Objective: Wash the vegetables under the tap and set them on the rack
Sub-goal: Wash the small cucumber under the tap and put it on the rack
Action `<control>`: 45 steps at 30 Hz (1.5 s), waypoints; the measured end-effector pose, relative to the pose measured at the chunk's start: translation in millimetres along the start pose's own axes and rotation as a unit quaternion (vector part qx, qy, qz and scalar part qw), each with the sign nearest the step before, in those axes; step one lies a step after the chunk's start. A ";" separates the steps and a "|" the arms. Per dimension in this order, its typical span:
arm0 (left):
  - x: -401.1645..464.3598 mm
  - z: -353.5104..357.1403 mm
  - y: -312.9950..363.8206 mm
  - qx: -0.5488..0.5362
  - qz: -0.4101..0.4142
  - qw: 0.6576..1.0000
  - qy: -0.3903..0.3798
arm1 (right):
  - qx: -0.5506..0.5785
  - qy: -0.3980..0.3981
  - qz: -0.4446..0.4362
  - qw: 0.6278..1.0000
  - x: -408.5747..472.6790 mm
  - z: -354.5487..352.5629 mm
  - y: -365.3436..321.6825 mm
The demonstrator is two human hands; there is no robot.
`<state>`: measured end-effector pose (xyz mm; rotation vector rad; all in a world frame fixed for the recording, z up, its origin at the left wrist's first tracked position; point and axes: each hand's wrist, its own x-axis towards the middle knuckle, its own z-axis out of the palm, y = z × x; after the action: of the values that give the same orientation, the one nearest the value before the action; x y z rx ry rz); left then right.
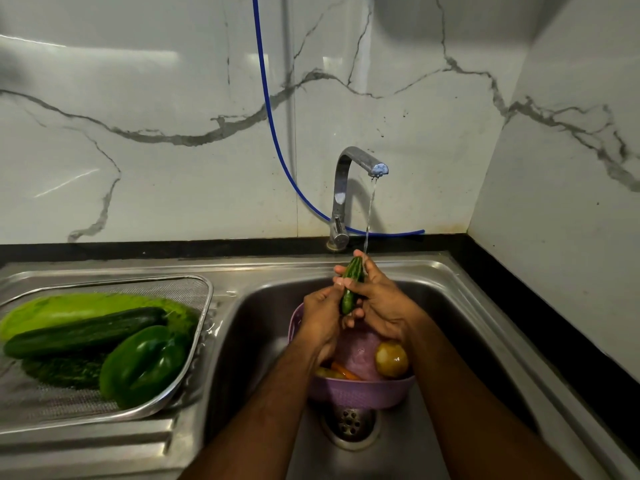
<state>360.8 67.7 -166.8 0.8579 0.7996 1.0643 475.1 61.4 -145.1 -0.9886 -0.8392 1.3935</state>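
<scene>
A small green cucumber [351, 284] stands nearly upright under the water running from the chrome tap [349, 188]. My left hand [320, 315] grips its lower part and my right hand [379, 297] wraps its upper part. Beneath my hands a purple colander [360, 391] sits in the sink [460, 306], holding a yellowish round vegetable [391, 360] and an orange carrot [344, 372]. On the left the mesh rack [202, 299] holds a long dark cucumber [83, 332], a green bell pepper [143, 365], a pale green gourd [69, 308] and a bumpy dark gourd [64, 370].
A blue hose [273, 129] runs down the marble wall and along behind the tap. The sink drain [349, 422] lies just in front of the colander. A black counter edge [540, 327] borders the sink on the right.
</scene>
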 end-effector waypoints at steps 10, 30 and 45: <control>2.7 -1.2 -1.2 -0.009 0.026 0.999 -0.043 | -0.045 0.159 -0.010 0.986 7.9 -0.7 7.5; -10.1 -33.9 12.0 0.474 0.131 0.856 0.158 | -0.133 0.177 -0.083 0.972 -7.1 -7.4 18.3; -83.2 -50.4 148.4 0.545 0.258 0.794 0.077 | -0.475 0.111 -0.132 0.863 -38.2 31.6 27.4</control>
<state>234.5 35.1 -46.5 2.0868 1.4017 1.1064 434.1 23.5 -154.8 -1.6527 -1.4664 0.5527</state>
